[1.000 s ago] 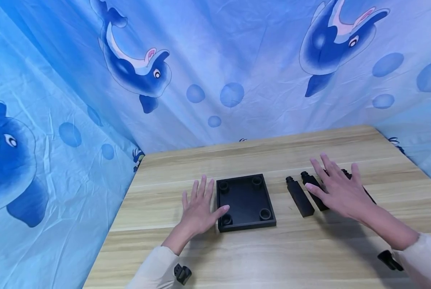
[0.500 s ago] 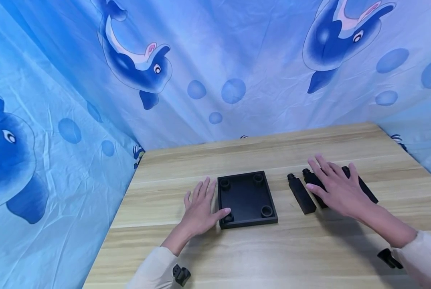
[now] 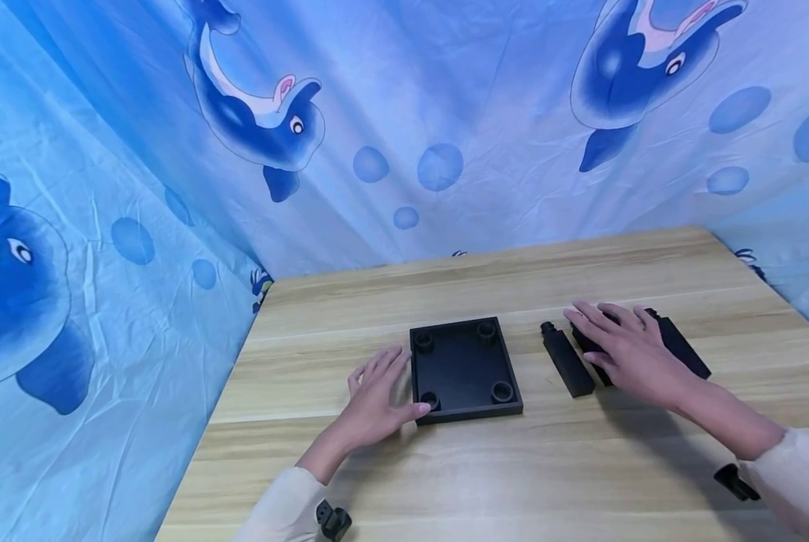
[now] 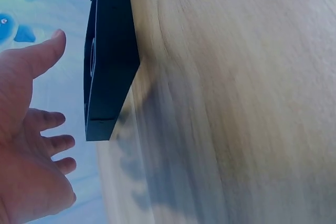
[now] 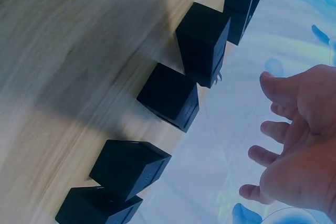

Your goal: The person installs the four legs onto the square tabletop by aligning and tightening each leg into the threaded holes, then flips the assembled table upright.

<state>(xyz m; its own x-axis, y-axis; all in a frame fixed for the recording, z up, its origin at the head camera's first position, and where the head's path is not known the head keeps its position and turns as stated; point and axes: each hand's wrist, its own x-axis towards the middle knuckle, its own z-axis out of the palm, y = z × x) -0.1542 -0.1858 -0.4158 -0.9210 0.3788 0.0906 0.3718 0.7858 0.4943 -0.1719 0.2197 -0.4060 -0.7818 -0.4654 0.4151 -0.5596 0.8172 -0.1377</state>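
A black square tray-like panel [image 3: 461,369] lies on the table, a round socket near each corner. My left hand [image 3: 375,406] hovers at its left side with loosely bent fingers, the thumb tip over the near-left socket. In the left wrist view, a gap shows between the left hand [image 4: 29,124] and the panel's side [image 4: 113,51]. Right of the panel lie several black square legs with narrow threaded ends, the nearest leg [image 3: 568,363] fully visible. My right hand [image 3: 628,357] is over the middle legs, partly hiding them; the right wrist view shows its relaxed fingers holding nothing.
Beyond the right hand lies another leg [image 3: 682,346]. The wooden table [image 3: 472,482] meets a blue curtain [image 3: 377,211] printed with dolphins at the back and sides. Small black devices hang by both sleeves, one device [image 3: 333,519] at the left cuff.
My right hand has lowered toward the legs, its fingers bending down and drawing together. The left hand's fingers have bent slightly beside the panel. The view has tilted down a little.
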